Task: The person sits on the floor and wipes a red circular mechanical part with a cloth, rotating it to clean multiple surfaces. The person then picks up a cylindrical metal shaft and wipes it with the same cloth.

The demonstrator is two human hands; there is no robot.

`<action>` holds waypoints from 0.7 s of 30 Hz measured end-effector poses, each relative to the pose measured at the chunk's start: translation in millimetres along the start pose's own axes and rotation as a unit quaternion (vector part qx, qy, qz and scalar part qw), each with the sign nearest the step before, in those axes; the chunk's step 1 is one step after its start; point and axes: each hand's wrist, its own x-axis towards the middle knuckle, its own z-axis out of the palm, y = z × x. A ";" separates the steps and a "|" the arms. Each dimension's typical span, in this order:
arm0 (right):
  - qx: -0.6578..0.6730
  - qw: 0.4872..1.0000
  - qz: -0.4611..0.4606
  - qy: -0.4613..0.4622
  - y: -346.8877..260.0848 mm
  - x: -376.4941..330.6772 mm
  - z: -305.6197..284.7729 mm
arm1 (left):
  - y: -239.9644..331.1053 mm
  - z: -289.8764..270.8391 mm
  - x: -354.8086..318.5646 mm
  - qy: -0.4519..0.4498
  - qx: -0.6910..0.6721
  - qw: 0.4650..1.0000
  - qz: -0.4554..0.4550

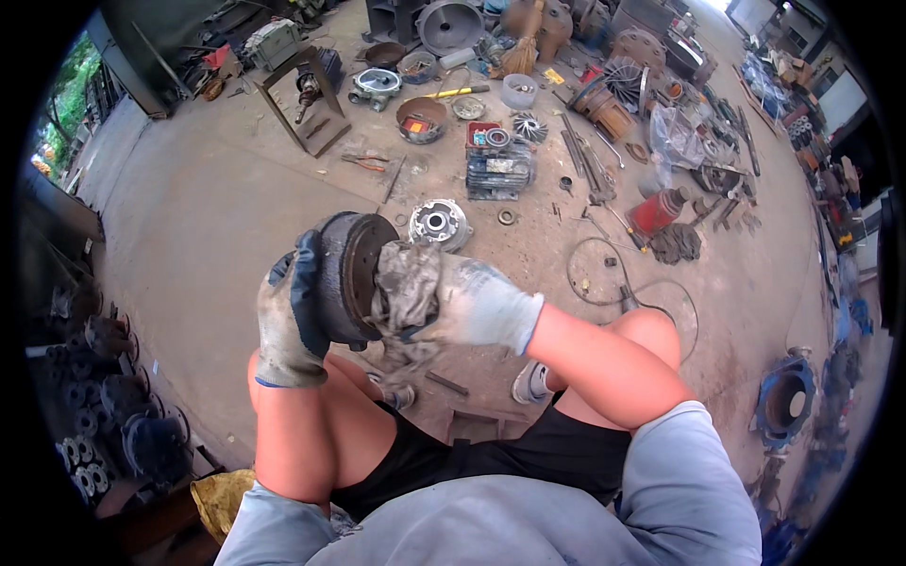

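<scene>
My left hand (pixel 288 325), in a grey and blue work glove, grips a dark round metal part (pixel 347 274) from its left side and holds it up over my knees. My right hand (pixel 472 302), in a grey glove, holds a dirty grey rag (pixel 408 297) pressed against the open face of that part. The rag hangs down below the part. I am crouched over a concrete floor (pixel 208 208).
A round metal housing with a bearing (pixel 439 224) lies on the floor just beyond my hands. Farther off are a finned motor body (pixel 500 170), bowls, tools, a red cylinder (pixel 656 209) and a wire loop (pixel 599 274). Stacked flanges (pixel 104 396) sit at the left.
</scene>
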 end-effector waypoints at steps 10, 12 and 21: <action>-0.065 0.997 0.019 0.044 31.6 1.8 35.0 | -4.0 39.9 -13.1 -0.050 0.023 0.998 -0.022; 0.012 0.997 0.016 0.069 32.3 5.4 33.2 | -6.1 41.3 -9.9 -0.066 0.077 0.993 0.055; -0.033 0.986 -0.008 0.162 71.4 -9.0 47.7 | -27.2 55.9 -12.1 -0.027 0.404 0.790 0.461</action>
